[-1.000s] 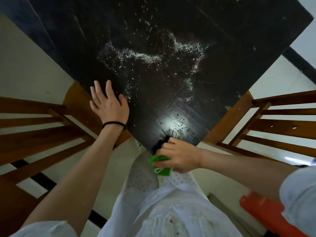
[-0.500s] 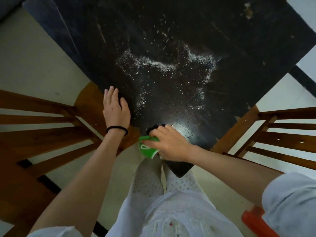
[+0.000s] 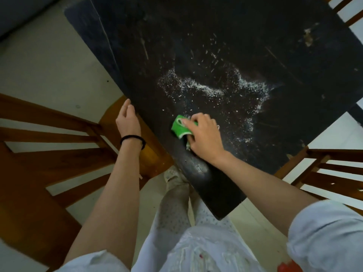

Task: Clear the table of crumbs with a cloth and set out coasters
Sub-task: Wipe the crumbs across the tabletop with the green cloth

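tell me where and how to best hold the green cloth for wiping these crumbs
Hold the green cloth from above with the fingers spread over its bunched middle, as the right hand does. It lies crumpled flat on the dark table, so a top press probably keeps more fabric against the crumbs.

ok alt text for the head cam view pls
A right hand presses a green cloth onto a dark table, beside scattered white crumbs. The left hand rests at the table's edge; wooden chairs flank it.
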Demonstrator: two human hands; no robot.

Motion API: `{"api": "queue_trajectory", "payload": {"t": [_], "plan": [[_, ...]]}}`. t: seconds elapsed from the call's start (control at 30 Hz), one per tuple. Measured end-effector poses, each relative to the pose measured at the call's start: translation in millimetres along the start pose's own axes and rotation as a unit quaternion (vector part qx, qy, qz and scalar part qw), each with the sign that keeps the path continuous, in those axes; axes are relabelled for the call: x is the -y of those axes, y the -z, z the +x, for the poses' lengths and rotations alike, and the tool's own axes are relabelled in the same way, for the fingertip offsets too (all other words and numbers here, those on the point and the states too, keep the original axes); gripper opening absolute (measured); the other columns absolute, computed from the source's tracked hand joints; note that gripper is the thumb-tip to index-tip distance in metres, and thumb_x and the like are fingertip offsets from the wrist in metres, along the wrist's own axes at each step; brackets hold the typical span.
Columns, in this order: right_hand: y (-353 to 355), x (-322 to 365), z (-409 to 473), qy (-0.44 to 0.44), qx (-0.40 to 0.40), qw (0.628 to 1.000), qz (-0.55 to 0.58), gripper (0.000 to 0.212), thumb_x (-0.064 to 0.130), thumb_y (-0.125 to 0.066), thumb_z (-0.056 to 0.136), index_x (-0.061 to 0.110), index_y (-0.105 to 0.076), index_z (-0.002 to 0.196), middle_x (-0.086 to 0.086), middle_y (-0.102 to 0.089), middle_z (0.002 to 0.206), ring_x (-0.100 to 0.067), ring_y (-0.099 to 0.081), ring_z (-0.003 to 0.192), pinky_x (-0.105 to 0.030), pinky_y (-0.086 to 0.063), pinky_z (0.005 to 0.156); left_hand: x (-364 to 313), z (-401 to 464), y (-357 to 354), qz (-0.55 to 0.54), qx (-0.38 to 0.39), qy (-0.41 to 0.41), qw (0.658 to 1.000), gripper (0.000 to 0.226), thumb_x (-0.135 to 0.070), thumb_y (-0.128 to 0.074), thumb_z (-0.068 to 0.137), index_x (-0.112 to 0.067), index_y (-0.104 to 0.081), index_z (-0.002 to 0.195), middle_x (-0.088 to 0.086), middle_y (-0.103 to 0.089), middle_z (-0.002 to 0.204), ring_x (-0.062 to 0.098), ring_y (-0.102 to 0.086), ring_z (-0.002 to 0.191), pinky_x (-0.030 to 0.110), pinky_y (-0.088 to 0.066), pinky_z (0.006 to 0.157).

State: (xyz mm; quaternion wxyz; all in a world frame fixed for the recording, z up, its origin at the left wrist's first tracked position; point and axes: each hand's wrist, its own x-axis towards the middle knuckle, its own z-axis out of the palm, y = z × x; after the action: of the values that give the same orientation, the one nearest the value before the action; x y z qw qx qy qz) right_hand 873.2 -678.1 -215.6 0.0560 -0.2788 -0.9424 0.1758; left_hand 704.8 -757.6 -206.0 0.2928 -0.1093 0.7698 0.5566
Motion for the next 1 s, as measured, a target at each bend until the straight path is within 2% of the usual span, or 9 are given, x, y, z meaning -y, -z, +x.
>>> {"api": "queue_trajectory", "payload": {"t": [0.07, 0.23, 0.3, 0.43, 0.57, 0.67, 0.83, 0.93, 1.0], "plan": [[4, -3, -1, -0.011, -0.035, 0.999, -0.009, 0.052, 0.011, -0.073, 0.065, 0.015, -0.056, 0.114, -0.015, -0.059, 0.096, -0.032, -0.056, 0.084, -0.037, -0.042, 0.067, -4, 4, 3, -0.088, 0.007, 0.051, 0.995, 0.04, -0.025, -0.039, 0.099, -0.017, -0.043, 0.138, 0.002, -0.049, 0.139, 0.017, -0.048, 0.125, 0.031, -0.039, 0.105], [-15, 31, -12, 0.148, 0.03, 0.988, 0.005, 0.055, 0.021, -0.073, 0.067, 0.022, -0.054, 0.118, -0.005, -0.059, 0.097, -0.021, -0.05, 0.083, -0.032, -0.035, 0.067, -9, 19, 5, -0.11, -0.01, 0.087, 0.99, 0.036, -0.029, -0.043, 0.096, -0.017, -0.053, 0.129, 0.003, -0.057, 0.128, 0.018, -0.056, 0.113, 0.029, -0.044, 0.095], [-19, 30, 5, 0.107, 0.01, 0.994, -0.003, 0.053, 0.018, -0.075, 0.063, 0.02, -0.06, 0.114, -0.007, -0.059, 0.093, -0.025, -0.053, 0.081, -0.032, -0.037, 0.066, -11, 23, 5, -0.093, -0.02, 0.087, 0.992, 0.035, -0.03, -0.041, 0.096, -0.017, -0.056, 0.126, 0.003, -0.059, 0.124, 0.019, -0.056, 0.11, 0.032, -0.044, 0.097], [-9, 11, 29, -0.083, -0.077, 0.993, 0.019, 0.041, 0.014, -0.076, 0.065, 0.015, -0.068, 0.106, -0.011, -0.055, 0.086, -0.028, -0.052, 0.081, -0.032, -0.034, 0.066, -17, 36, 4, -0.08, -0.028, 0.074, 0.994, 0.034, -0.03, -0.043, 0.096, -0.016, -0.054, 0.125, -0.001, -0.06, 0.113, 0.016, -0.057, 0.104, 0.03, -0.046, 0.092], [-15, 43, 38, -0.026, -0.083, 0.996, 0.023, 0.04, 0.024, -0.072, 0.067, 0.019, -0.067, 0.106, -0.005, -0.056, 0.083, -0.016, -0.037, 0.083, -0.03, -0.024, 0.069, -30, 51, 2, -0.091, -0.031, 0.078, 0.992, 0.019, -0.024, -0.044, 0.095, -0.014, -0.059, 0.102, -0.003, -0.06, 0.087, 0.015, -0.058, 0.088, 0.023, -0.046, 0.071], [-25, 64, 61, -0.033, -0.043, 0.998, 0.012, 0.037, 0.03, -0.07, 0.071, 0.023, -0.066, 0.107, 0.0, -0.056, 0.077, -0.021, -0.05, 0.076, -0.032, -0.031, 0.066, -35, 64, 3, -0.094, -0.039, 0.075, 0.992, 0.019, -0.024, -0.042, 0.094, -0.014, -0.058, 0.095, -0.002, -0.059, 0.083, 0.02, -0.057, 0.092, 0.03, -0.045, 0.079], [-16, 31, 62, -0.178, -0.073, 0.981, 0.008, 0.035, 0.021, -0.071, 0.07, 0.015, -0.067, 0.105, -0.001, -0.059, 0.074, -0.021, -0.057, 0.064, -0.028, -0.031, 0.063, -39, 68, -2, -0.073, -0.037, 0.037, 0.996, 0.021, -0.028, -0.038, 0.097, -0.019, -0.058, 0.098, -0.005, -0.058, 0.09, 0.015, -0.056, 0.096, 0.028, -0.046, 0.084], [-5, 41, 65, -0.194, -0.082, 0.974, 0.079, 0.028, 0.019, -0.067, 0.076, 0.012, -0.065, 0.102, -0.001, -0.056, 0.076, -0.017, -0.054, 0.062, -0.021, -0.029, 0.054, -38, 70, -8, -0.062, -0.041, 0.019, 0.997, 0.03, -0.027, -0.044, 0.095, -0.013, -0.059, 0.117, 0.001, -0.061, 0.111, 0.019, -0.056, 0.109, 0.033, -0.046, 0.097], [-3, 59, 93, -0.174, -0.073, 0.973, 0.13, 0.025, 0.023, -0.062, 0.082, 0.011, -0.062, 0.104, -0.003, -0.057, 0.084, -0.02, -0.056, 0.065, -0.023, -0.032, 0.051, -37, 77, -8, -0.074, -0.053, 0.023, 0.996, 0.03, -0.028, -0.046, 0.092, -0.014, -0.06, 0.114, 0.004, -0.062, 0.115, 0.022, -0.058, 0.111, 0.04, -0.046, 0.101]]}}
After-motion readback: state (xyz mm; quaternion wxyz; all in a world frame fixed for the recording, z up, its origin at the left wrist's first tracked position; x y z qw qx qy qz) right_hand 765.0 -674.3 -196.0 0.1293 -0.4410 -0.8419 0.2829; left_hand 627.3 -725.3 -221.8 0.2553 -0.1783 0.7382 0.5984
